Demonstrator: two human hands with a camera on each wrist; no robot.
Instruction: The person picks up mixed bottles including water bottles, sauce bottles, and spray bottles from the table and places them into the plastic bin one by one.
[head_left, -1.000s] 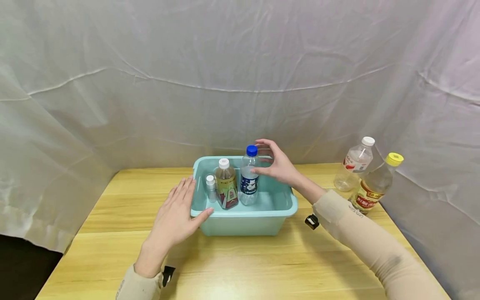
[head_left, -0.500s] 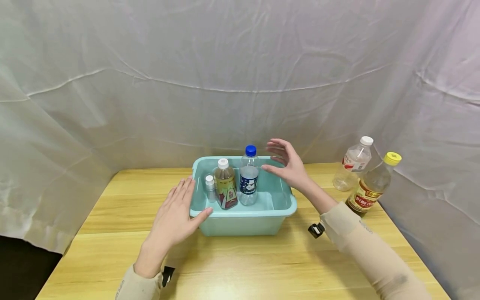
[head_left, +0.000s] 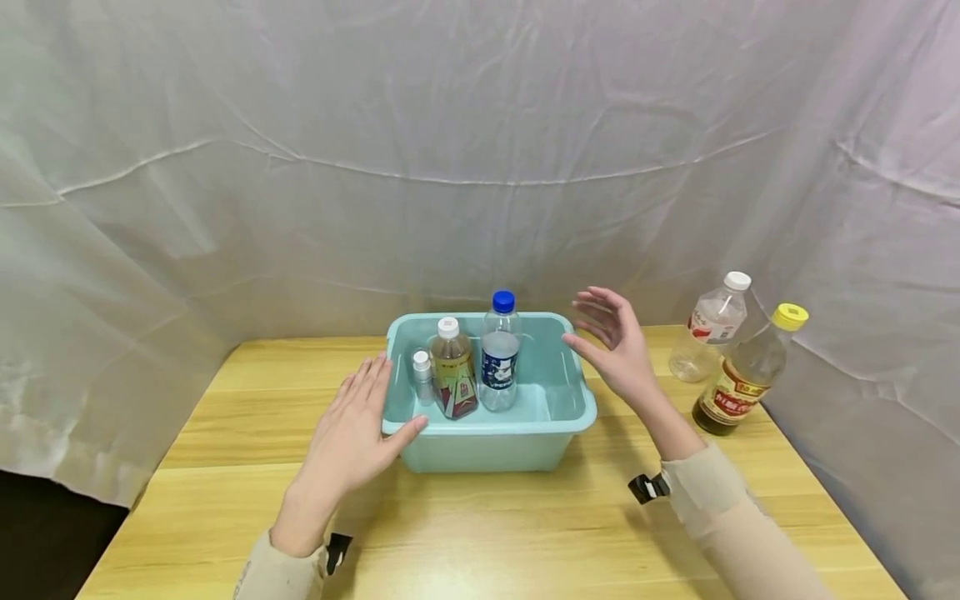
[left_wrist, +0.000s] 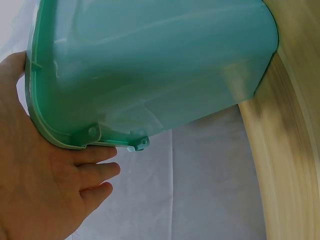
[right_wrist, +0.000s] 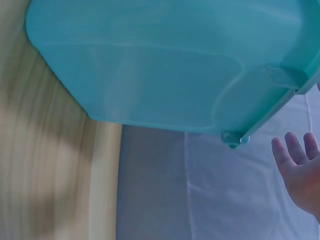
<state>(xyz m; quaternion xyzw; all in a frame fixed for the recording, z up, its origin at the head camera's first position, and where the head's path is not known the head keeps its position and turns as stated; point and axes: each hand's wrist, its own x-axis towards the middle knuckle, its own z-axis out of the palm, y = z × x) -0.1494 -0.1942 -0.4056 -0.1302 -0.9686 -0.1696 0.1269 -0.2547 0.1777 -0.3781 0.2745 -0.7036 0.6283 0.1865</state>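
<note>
A light teal plastic basin (head_left: 480, 450) stands on the wooden table. My left hand (head_left: 348, 429) rests along its left rim, fingers straight and thumb over the near corner; the left wrist view has the palm against the basin's rim (left_wrist: 32, 95). Inside stand a small white-capped bottle (head_left: 423, 379), a drink bottle (head_left: 454, 375) with a green and dark red label, and a clear bottle (head_left: 500, 358) with a blue cap. By the right rim my right hand (head_left: 618, 346) hovers with loosely bent fingers and nothing in it. In the right wrist view its fingers (right_wrist: 295, 150) show apart from the basin.
At the table's right side stand a clear plastic bottle (head_left: 705, 333) with a white cap and a yellow-capped bottle (head_left: 742, 379) holding some dark liquid. A grey cloth (head_left: 480, 208) hangs behind the table (head_left: 480, 533).
My right hand has let go of the blue-capped bottle and moved right, out past the basin's right rim. The left hand and the bottles stay where they were.
</note>
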